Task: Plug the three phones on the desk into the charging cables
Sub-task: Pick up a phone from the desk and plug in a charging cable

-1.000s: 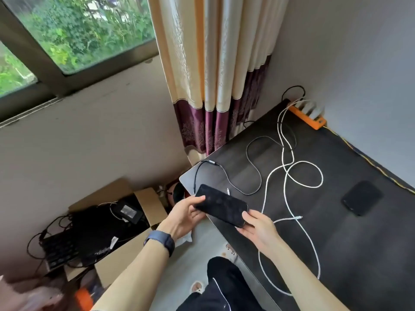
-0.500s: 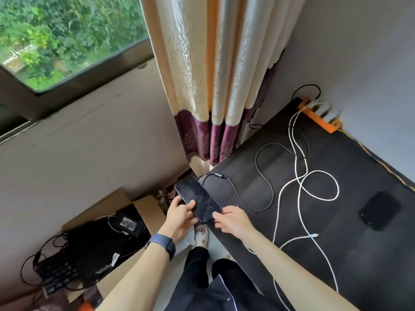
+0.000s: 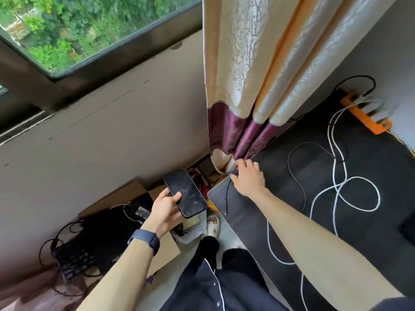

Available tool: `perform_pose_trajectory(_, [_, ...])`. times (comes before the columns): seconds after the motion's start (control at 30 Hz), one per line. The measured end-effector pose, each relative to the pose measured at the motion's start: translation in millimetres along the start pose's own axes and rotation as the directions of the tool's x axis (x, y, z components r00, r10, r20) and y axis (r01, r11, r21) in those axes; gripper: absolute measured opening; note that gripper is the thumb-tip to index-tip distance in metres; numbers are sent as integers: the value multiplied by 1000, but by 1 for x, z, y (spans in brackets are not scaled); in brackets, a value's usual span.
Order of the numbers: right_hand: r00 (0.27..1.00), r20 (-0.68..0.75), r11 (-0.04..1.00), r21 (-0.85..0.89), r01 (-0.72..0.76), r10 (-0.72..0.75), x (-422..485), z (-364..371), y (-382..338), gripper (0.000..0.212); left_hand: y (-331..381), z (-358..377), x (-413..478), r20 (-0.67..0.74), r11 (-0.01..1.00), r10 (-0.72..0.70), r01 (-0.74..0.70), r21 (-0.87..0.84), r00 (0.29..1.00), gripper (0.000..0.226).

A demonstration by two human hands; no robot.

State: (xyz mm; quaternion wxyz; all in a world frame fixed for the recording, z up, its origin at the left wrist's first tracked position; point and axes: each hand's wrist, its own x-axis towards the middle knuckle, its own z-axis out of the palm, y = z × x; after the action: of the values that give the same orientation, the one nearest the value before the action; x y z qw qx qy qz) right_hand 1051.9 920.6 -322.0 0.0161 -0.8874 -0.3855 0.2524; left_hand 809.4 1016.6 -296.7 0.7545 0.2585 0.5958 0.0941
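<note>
My left hand [image 3: 165, 212] holds a black phone [image 3: 187, 194], screen up, in the air off the left corner of the dark desk [image 3: 247, 223]. My right hand [image 3: 249, 178] rests at that desk corner with thumb and fingers closed on a thin black cable [image 3: 226, 196]; the cable's free end trails toward me along the desk edge. A white cable [image 3: 357, 209] loops across the desk's middle. A second dark phone [image 3: 408, 230] shows partly at the right frame edge. A third phone is not in view.
An orange power strip [image 3: 368, 118] with plugged-in chargers lies at the desk's far side by the wall. A cream and purple curtain [image 3: 247, 135] hangs at the desk corner. On the floor to the left sit a cardboard box [image 3: 125, 194] and a black keyboard [image 3: 74, 261].
My right hand let go of the phone and moved to the black cable at the desk corner. My left hand carried the phone off the desk edge to the left.
</note>
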Motion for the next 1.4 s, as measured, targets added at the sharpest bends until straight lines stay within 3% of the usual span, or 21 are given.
perform_pose_trajectory(0.1, [997, 71, 994, -105, 10, -3, -2, 11, 1, 56, -3, -7, 5, -14, 1000, -27, 27, -4, 1000, 36])
perform_pose_trajectory(0.2, [996, 84, 991, -126, 40, -30, -7, 18, 14, 36, -1, -6, 6, 0, 999, -34, 34, -4, 999, 36])
perform_pose_trajectory(0.3, [993, 118, 997, 73, 6, -15, -12, 15, 27, 22, 2, 2, 5, 38, 999, -42, 43, -19, 998, 34])
perform_pose_trajectory(0.4, [999, 29, 947, 318, -45, 38, -26, 0, 37, 13, 5, 11, 5, 111, 993, -79, 88, -80, 991, 33])
perform_pose_trajectory(0.57, [961, 17, 648, 735, -199, 277, -68, -34, 58, 2, 6, 38, 5, 292, 979, -148, 181, -90, 945, 43])
perform_pose_trajectory(0.63, [939, 14, 543, 813, -211, 344, -86, -48, 67, 16, 7, 57, 3, 334, 981, -164, 189, -45, 928, 41])
perform_pose_trajectory(0.77, [894, -5, 471, 851, -232, 449, -114, -59, 93, 30, 7, 102, -1, 392, 975, -221, 214, 61, 893, 32])
perform_pose_trajectory(0.87, [889, 3, 333, 927, -175, 459, -133, -59, 111, 26, 5, 138, -10, 484, 963, -265, 253, 91, 834, 28])
perform_pose_trajectory(0.97, [888, -5, 238, 964, -118, 459, -153, -57, 122, 20, -3, 170, -15, 602, 953, -278, 295, 73, 749, 42])
perform_pose_trajectory(1.17, [896, 125, -36, 992, -122, 426, -185, -54, 134, 21, -20, 234, -35, 660, 949, -296, 291, 122, 691, 29])
perform_pose_trajectory(1.23, [901, 124, 17, 989, -145, 417, -196, -57, 140, 19, -26, 249, -40, 646, 949, -306, 282, 144, 700, 26])
perform_pose_trajectory(1.33, [902, 127, 229, 944, -238, 413, -204, -57, 147, 37, -33, 258, -45, 622, 949, -313, 268, 168, 718, 25])
perform_pose_trajectory(1.4, [908, 120, 218, 950, -222, 402, -202, -58, 148, 32, -36, 259, -49, 617, 947, -321, 259, 191, 718, 25])
